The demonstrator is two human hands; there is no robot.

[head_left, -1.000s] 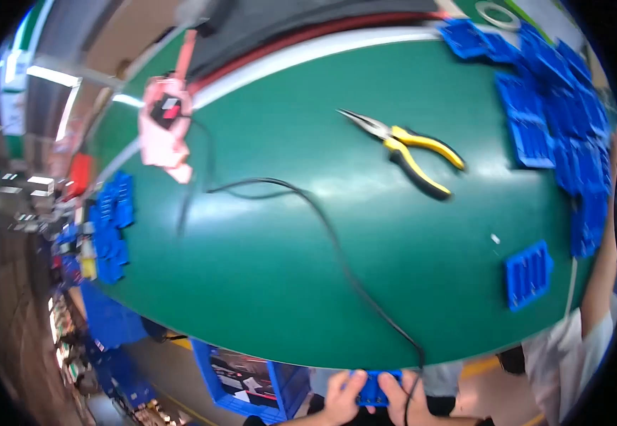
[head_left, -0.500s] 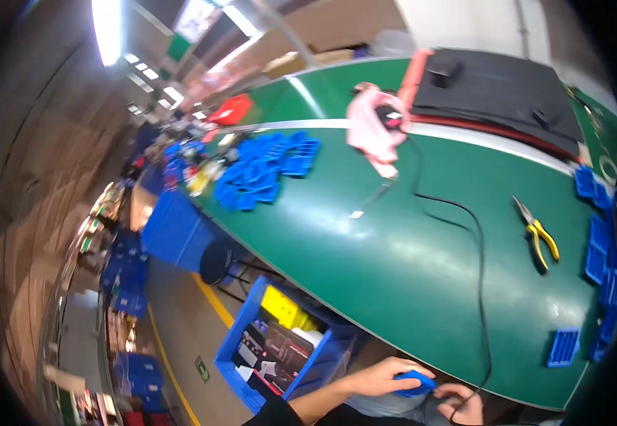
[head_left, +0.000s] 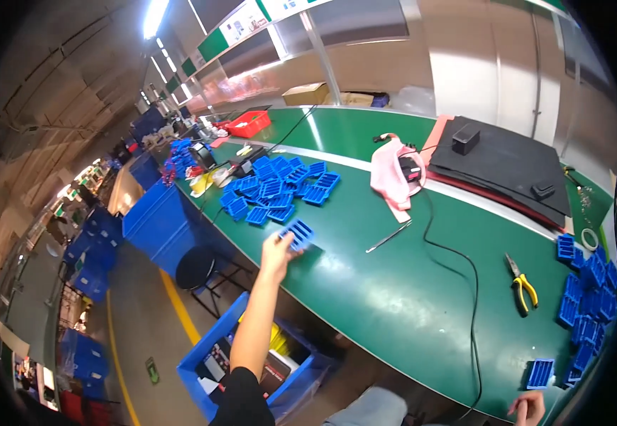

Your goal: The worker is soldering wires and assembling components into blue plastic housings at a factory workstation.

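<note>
My left hand [head_left: 277, 255], its arm stretched out to the left, is closed on a blue slotted plastic tray [head_left: 298, 235]. That tray is raised just over the green table, in front of a heap of similar blue trays [head_left: 271, 186]. My right hand [head_left: 530, 407] rests at the table's near right edge with its fingers curled and nothing visible in them; the lower part of it is cut off by the frame. Just beyond it lies a single blue slotted tray [head_left: 540, 373].
More blue trays [head_left: 588, 302] line the right edge. Yellow-handled pliers [head_left: 521, 287], a black cable [head_left: 473, 312], tweezers [head_left: 389, 237] and a pink cloth [head_left: 391, 177] lie on the green table [head_left: 379, 305]. A blue bin [head_left: 189, 369] stands below at left, near a black stool [head_left: 196, 268].
My left hand has moved from the near edge out to the left and up toward the heap, holding a blue tray. My right hand has moved right, away from the cable. The view has shifted.
</note>
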